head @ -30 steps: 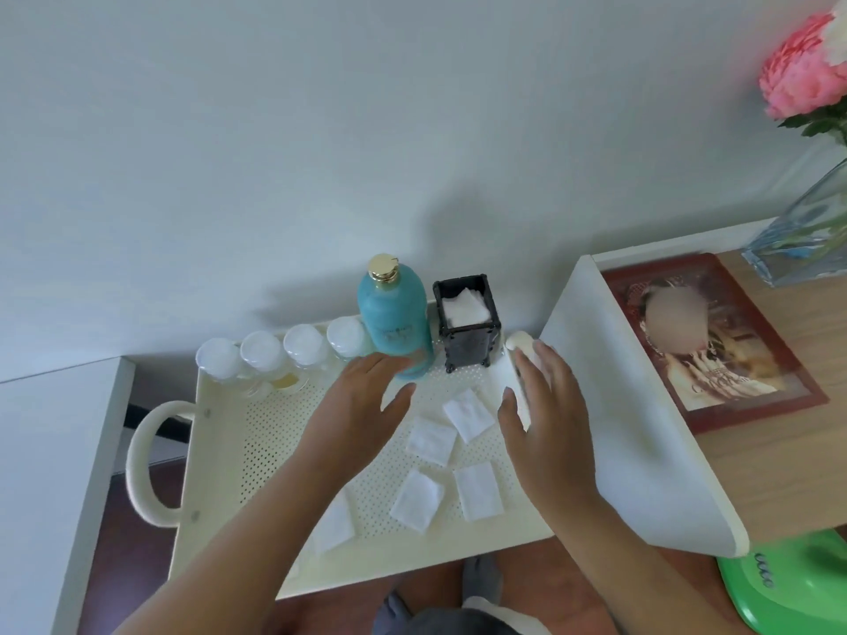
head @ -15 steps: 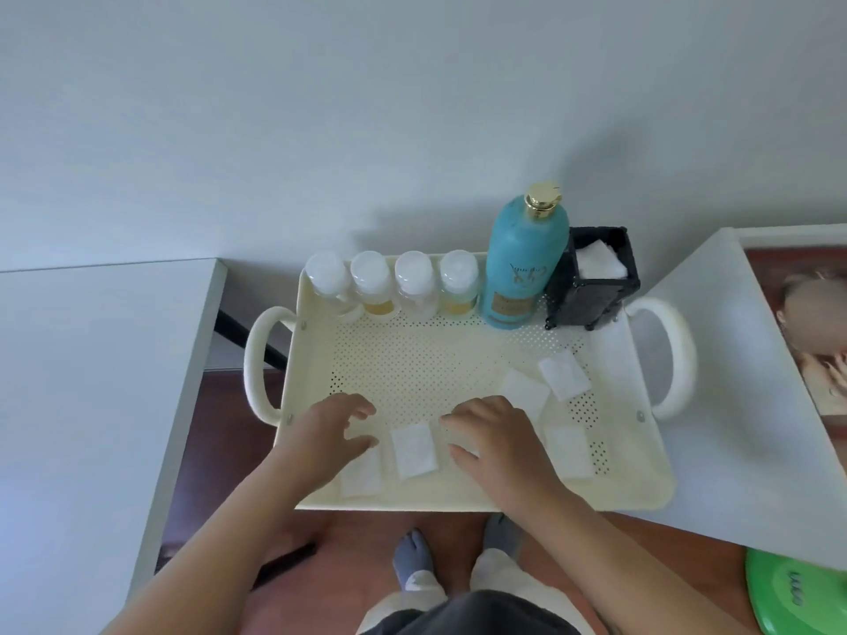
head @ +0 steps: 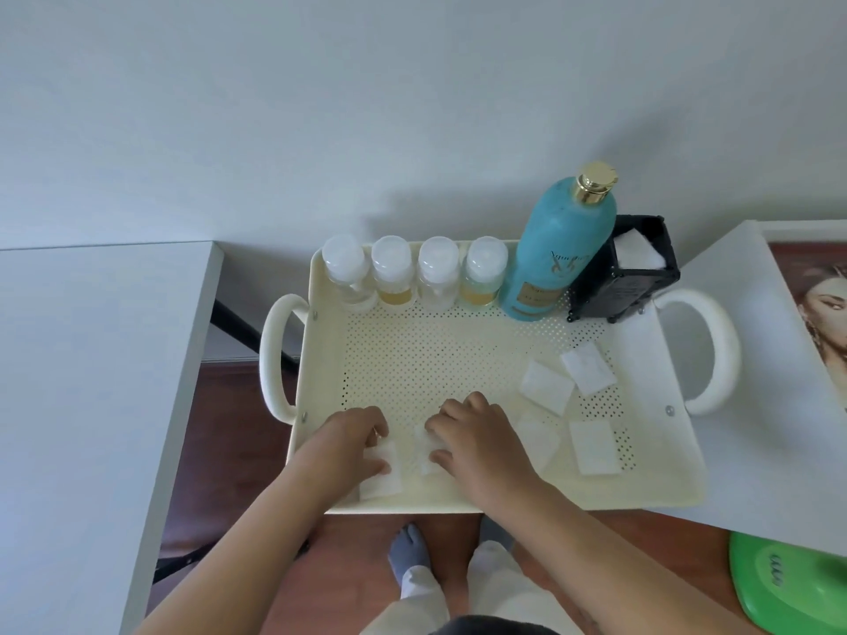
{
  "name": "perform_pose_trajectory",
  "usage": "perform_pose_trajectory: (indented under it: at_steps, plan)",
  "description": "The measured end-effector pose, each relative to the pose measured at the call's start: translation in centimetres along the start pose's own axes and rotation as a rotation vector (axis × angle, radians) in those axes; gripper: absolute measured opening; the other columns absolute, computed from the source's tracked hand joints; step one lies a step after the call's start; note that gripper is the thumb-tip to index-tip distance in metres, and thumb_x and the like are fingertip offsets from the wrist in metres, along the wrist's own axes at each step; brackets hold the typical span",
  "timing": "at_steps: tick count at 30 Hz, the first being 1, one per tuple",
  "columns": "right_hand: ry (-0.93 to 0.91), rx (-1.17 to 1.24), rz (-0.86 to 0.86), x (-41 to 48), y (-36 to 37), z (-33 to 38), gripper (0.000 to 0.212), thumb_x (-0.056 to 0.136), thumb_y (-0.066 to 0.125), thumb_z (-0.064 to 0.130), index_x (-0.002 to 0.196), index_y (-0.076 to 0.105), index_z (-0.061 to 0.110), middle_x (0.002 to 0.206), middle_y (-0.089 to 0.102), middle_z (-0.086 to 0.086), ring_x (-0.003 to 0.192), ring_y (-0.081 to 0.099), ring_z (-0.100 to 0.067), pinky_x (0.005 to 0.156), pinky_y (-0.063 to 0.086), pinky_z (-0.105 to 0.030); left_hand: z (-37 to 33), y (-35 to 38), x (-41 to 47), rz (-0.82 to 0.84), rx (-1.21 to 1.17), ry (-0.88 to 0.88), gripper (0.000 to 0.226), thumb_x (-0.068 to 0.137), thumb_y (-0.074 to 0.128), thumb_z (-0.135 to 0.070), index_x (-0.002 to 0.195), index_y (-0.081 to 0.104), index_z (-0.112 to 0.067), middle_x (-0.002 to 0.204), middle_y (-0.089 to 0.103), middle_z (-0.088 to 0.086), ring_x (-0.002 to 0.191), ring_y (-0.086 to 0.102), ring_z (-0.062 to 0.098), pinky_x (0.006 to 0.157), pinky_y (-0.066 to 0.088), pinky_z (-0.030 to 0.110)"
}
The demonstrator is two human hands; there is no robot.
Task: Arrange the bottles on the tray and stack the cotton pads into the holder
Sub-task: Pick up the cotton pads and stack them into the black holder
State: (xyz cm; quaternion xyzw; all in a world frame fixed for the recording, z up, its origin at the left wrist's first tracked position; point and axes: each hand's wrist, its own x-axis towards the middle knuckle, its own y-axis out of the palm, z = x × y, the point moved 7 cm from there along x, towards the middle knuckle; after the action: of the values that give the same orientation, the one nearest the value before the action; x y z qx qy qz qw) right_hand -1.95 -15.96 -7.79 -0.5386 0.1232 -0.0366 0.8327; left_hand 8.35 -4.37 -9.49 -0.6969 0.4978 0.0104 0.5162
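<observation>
A pale grey wall stood behind two white tabletops (head: pixel 91 382), with reddish-brown floor (head: pixel 238 428) showing in the gap between them. On the cream perforated tray with loop handles (head: pixel 458 359), the black square holder (head: pixel 623 288) stood in the far right corner with white pads (head: pixel 637 252) stacked inside it. Just beside it on the left stood the tall teal bottle with a gold cap (head: pixel 559 249). Further left, a row of four small clear bottles with white caps (head: pixel 439 275) ran along the far wall. The second and fourth from the left held yellow liquid, the other two clear.

At the tray's near edge the left hand (head: pixel 348 444) had its fingers curled over a square white cotton pad (head: pixel 382 476), with the thumb on it. The right hand (head: pixel 476 444) pinched a second pad (head: pixel 424 451) just beside. Four more loose pads (head: pixel 547 394) lay on the tray's right half. A green plastic object (head: pixel 788 584) showed at lower right.

Half a second earlier both hands had lain with looser fingers next to those two pads, and they had since closed on them. The bottles and holder had kept their places.
</observation>
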Motion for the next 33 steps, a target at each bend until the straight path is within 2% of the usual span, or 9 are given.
perform_pose_trajectory:
  at_steps: [3, 6, 10, 14, 20, 23, 27, 30, 33]
  plan:
    - [0.007, 0.016, -0.015, 0.0, 0.1, 0.0, 0.010, 0.086, 0.059, 0.023, 0.094, 0.062, 0.017, 0.090, 0.060, 0.003, 0.091, 0.046, -0.023, 0.074, 0.037, -0.033, 0.0, 0.2, 0.1, 0.018, -0.009, -0.006, 0.021, 0.077, 0.074, -0.021, 0.088, 0.058, -0.026, 0.086, 0.056, -0.011, 0.079, 0.050, 0.004, 0.061, 0.036, 0.012]
    - [0.019, 0.038, -0.029, 0.0, -0.3, -0.2, 0.011, 0.089, 0.056, 0.023, 0.096, 0.063, 0.018, 0.092, 0.061, 0.003, 0.092, 0.045, -0.022, 0.075, 0.035, -0.031, -0.4, -0.3, 0.1, -0.020, -0.001, 0.013, 0.011, 0.083, 0.067, -0.021, 0.085, 0.059, -0.027, 0.090, 0.057, -0.011, 0.079, 0.051, 0.002, 0.059, 0.034, 0.010]
    - [0.098, 0.121, -0.118, -1.0, -3.2, -1.7, 0.010, 0.089, 0.057, 0.025, 0.096, 0.063, 0.022, 0.093, 0.060, 0.007, 0.093, 0.045, -0.019, 0.077, 0.038, -0.030, -1.3, -1.7, -0.2, -0.082, -0.102, 0.045, 0.014, 0.083, 0.070, -0.027, 0.079, 0.059, -0.033, 0.085, 0.063, -0.013, 0.074, 0.055, -0.001, 0.058, 0.037, 0.013]
    - [0.180, 0.149, -0.305, -2.8, -9.8, -5.2, 0.008, 0.086, 0.065, 0.024, 0.093, 0.064, 0.023, 0.089, 0.061, 0.010, 0.089, 0.047, -0.016, 0.074, 0.042, -0.030, -4.5, -3.9, 0.2, -0.135, -0.211, 0.112, 0.014, 0.080, 0.073, -0.034, 0.079, 0.060, -0.040, 0.079, 0.065, -0.017, 0.075, 0.059, -0.002, 0.061, 0.041, 0.013]
    - [0.283, 0.101, -0.637, -4.4, -21.5, -13.3, 0.013, 0.083, 0.067, 0.020, 0.096, 0.066, 0.020, 0.092, 0.059, 0.005, 0.089, 0.040, -0.011, 0.074, 0.029, -0.020, -12.8, -7.1, 1.3, -0.169, -0.318, 0.267, 0.017, 0.079, 0.072, -0.037, 0.089, 0.061, -0.045, 0.085, 0.063, -0.025, 0.074, 0.059, -0.001, 0.063, 0.044, 0.014]
    - [0.283, 0.044, -0.631, -3.3, -24.6, -16.7, 0.013, 0.084, 0.068, 0.019, 0.097, 0.068, 0.018, 0.093, 0.062, 0.001, 0.092, 0.047, -0.021, 0.076, 0.034, -0.025, -15.5, -8.6, 1.9, -0.213, -0.365, 0.294, 0.017, 0.079, 0.073, -0.037, 0.089, 0.062, -0.045, 0.081, 0.062, -0.023, 0.068, 0.057, -0.001, 0.064, 0.043, 0.014]
    - [0.250, 0.007, -0.550, -1.0, -25.5, -19.0, 0.013, 0.085, 0.067, 0.020, 0.097, 0.070, 0.017, 0.094, 0.066, -0.002, 0.091, 0.049, -0.028, 0.077, 0.045, -0.041, -17.1, -9.7, 2.8, -0.250, -0.407, 0.277, 0.020, 0.078, 0.074, -0.037, 0.091, 0.062, -0.045, 0.072, 0.060, -0.022, 0.063, 0.053, 0.000, 0.069, 0.050, 0.026]
    - [0.195, -0.038, -0.489, 0.5, -25.1, -19.6, 0.013, 0.086, 0.066, 0.024, 0.098, 0.071, 0.019, 0.094, 0.068, -0.001, 0.088, 0.049, -0.029, 0.074, 0.046, -0.043, -17.7, -9.4, 3.3, -0.243, -0.434, 0.264, 0.021, 0.077, 0.075, -0.036, 0.092, 0.063, -0.043, 0.071, 0.060, -0.019, 0.063, 0.053, 0.001, 0.070, 0.051, 0.031]
    - [0.146, -0.037, -0.457, 1.2, -24.3, -19.7, 0.015, 0.086, 0.067, 0.024, 0.099, 0.072, 0.019, 0.092, 0.071, 0.001, 0.086, 0.049, -0.027, 0.072, 0.047, -0.040, -18.0, -9.3, 3.6, -0.267, -0.452, 0.256, 0.020, 0.077, 0.076, -0.036, 0.092, 0.064, -0.041, 0.069, 0.059, -0.018, 0.061, 0.052, 0.000, 0.065, 0.047, 0.024]
